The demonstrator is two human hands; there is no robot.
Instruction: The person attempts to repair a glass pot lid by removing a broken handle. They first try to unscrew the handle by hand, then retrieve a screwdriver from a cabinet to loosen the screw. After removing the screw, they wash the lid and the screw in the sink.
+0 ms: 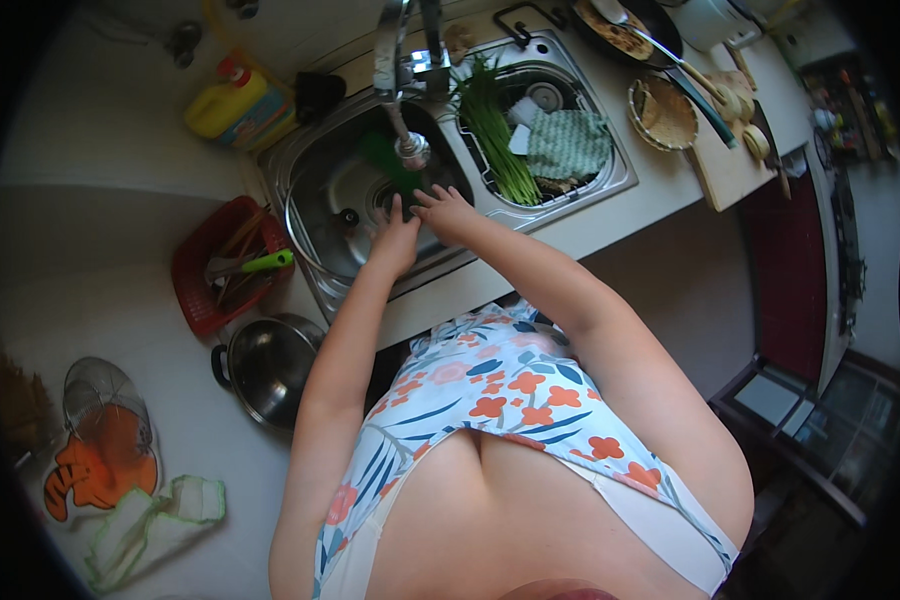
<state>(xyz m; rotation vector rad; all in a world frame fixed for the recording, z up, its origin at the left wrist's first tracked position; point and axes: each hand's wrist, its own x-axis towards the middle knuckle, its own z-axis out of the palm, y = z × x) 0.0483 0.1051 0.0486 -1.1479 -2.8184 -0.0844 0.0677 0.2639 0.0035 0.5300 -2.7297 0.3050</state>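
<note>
Sink by the counter's front edge: I'm at a blurred green thing. Right hand, fingers apart. Left hand, can't tell!

a pale wall is seen behind the white tabletop. below it, a shaded surface is shown, whether floor or cabinet cannot be told. at the right, a dark red panel and a dark-framed unit are softly lit.
</note>
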